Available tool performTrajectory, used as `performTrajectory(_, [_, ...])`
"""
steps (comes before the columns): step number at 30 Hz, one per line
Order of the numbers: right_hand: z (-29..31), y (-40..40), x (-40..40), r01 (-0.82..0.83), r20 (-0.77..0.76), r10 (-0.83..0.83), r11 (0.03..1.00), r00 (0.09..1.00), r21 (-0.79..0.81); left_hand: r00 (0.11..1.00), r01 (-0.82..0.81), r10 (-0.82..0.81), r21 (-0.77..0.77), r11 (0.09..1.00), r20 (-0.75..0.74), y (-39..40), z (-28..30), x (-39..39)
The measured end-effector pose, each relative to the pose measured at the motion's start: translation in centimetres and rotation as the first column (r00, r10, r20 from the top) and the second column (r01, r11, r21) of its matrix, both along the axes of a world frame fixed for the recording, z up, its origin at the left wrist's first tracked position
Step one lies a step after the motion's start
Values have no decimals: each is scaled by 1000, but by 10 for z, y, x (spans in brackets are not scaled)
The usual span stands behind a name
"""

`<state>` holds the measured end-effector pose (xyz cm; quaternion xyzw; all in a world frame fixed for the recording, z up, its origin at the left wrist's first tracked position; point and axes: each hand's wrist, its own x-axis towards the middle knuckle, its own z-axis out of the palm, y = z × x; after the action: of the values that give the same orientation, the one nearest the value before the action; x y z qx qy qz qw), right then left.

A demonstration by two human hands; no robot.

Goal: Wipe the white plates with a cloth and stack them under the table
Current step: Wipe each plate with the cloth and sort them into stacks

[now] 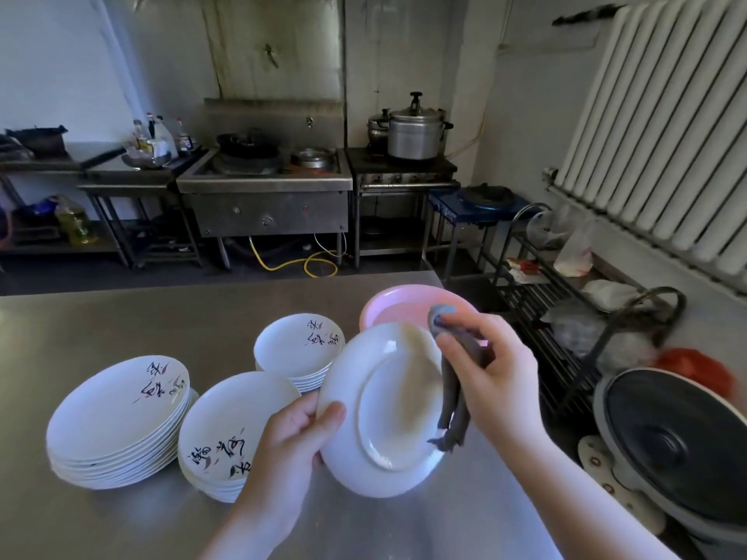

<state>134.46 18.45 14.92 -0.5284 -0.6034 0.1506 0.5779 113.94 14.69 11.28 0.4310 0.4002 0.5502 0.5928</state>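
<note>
Left hand (297, 432) grips rim of round white ceramic plate (384, 414), tilted, underside up, above steel bench (101, 317) — right hand (491, 375) beside it pinches dark grey cloth (452, 392) against plate edge.

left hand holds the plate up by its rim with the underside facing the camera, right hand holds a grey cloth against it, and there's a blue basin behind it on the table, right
Nearly. The basin behind the plate is pink, not blue, as the head view shows. The rest stands: the left hand holds the rim, underside toward the camera, and the right hand holds the grey cloth against it.
</note>
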Motion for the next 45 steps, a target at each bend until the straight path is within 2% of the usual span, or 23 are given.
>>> performTrajectory(4, [2, 1, -26, 32, 135, -40, 998, 990, 62, 993, 89, -83, 63, 994, -88, -1, 5, 8])
performTrajectory(9, [-6, -10, -45, -263, 362, 163, 933, 918, 246, 984, 110, -92, 112, 988, -155, 5, 9, 7])
performTrajectory(11, [-1, -2, -38, -242, 323, 160, 942, 933, 232, 983, 136, -120, 113, 984, -136, 6, 11, 3])
performTrajectory(13, [5, 8, -27, -167, 214, 129, 971, 968, 170, 986, 144, -134, 108, 984, -96, 5, 13, -1])
performTrajectory(16, [6, 22, -5, -95, 57, 92, 994, 994, 46, 997, 78, -77, 62, 995, -25, 7, 16, -4])
performTrajectory(18, [1, 24, 6, -68, 7, 68, 998, 998, 7, 995, -6, 5, 17, 1000, 102, 10, 17, -4])
performTrajectory(21, [-11, 16, 6, -32, -69, 27, 998, 997, -61, 943, -88, 99, -49, 995, 318, 15, 22, 1])
performTrajectory(24, [-26, -1, -12, 24, -128, -24, 1000, 991, -1, 872, -131, 159, -92, 987, 463, 18, 26, 14])
performTrajectory(28, [-44, -15, -46, 47, 46, -57, 982, 997, 185, 779, -155, 214, -150, 976, 590, 16, 29, 37])
performTrajectory(33, [-42, -18, -75, -123, 324, 23, 948, 946, 292, 748, -69, 176, -189, 980, 639, 13, 26, 45])
performTrajectory(35, [-43, -17, -67, -139, 341, 28, 942, 940, 306, 757, -83, 183, -187, 979, 627, 15, 24, 41])
performTrajectory(37, [-44, -18, -52, -62, 220, 1, 961, 976, 270, 786, -131, 202, -163, 978, 584, 18, 23, 33])
performTrajectory(39, [-39, -16, -37, 49, 66, -61, 984, 996, 170, 836, -180, 226, -139, 974, 499, 20, 21, 23])
performTrajectory(41, [-30, -4, -22, 120, -4, -120, 990, 993, 75, 899, -161, 196, -121, 980, 392, 18, 19, 14])
performTrajectory(43, [-17, 12, -10, 111, -18, -111, 993, 994, -29, 954, -103, 127, -103, 989, 271, 15, 18, 9])
performTrajectory(45, [-4, 25, -5, 62, 42, -59, 997, 997, -53, 984, -54, 67, -83, 995, 165, 11, 17, 8])
